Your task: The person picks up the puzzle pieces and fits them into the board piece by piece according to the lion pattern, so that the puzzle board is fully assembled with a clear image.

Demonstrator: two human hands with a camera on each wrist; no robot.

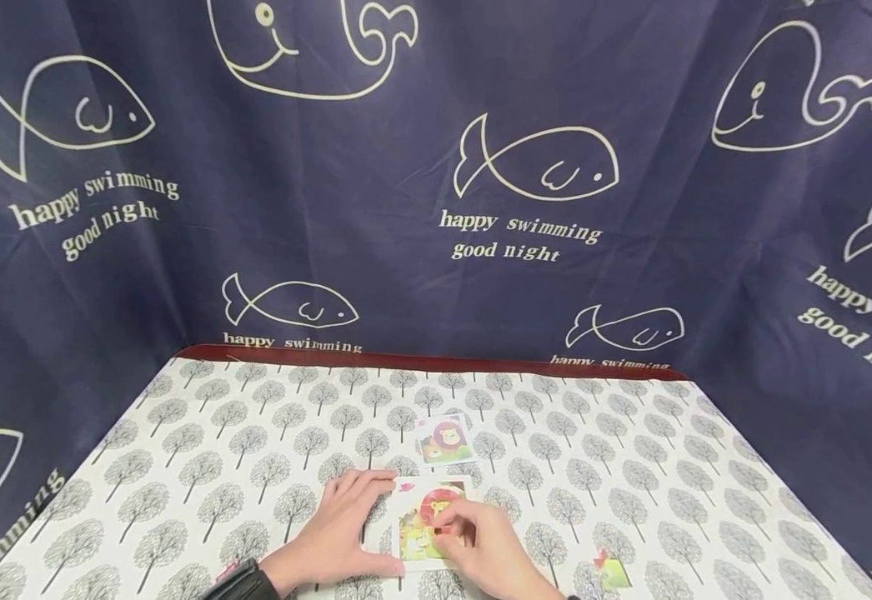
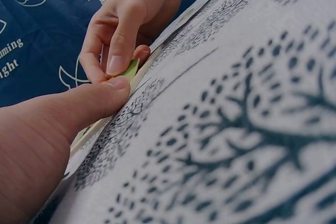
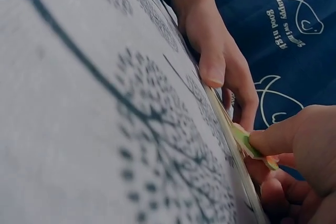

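Note:
A jigsaw puzzle board [image 1: 413, 546] with a pale frame and a cartoon lion picture lies flat in front of me in the head view. My left hand [image 1: 342, 525] rests along its left side, thumb at the near corner and fingers by the far one. Over the picture, my right hand [image 1: 484, 546] pinches a small puzzle piece between thumb and fingers. That puzzle piece [image 3: 244, 140] shows green and orange in the right wrist view, tilted at the board's surface. Whether it touches the board I cannot tell. The right fingers cover part of the picture.
Just beyond the board lies a picture card [image 1: 447, 440] with a similar lion. A loose green and pink piece [image 1: 614, 572] lies to the right. Another pinkish item [image 1: 228, 570] is partly hidden by the left wrist. A tree-patterned cloth [image 1: 256, 442] covers the table; a dark-blue curtain [image 1: 406, 183] hangs behind.

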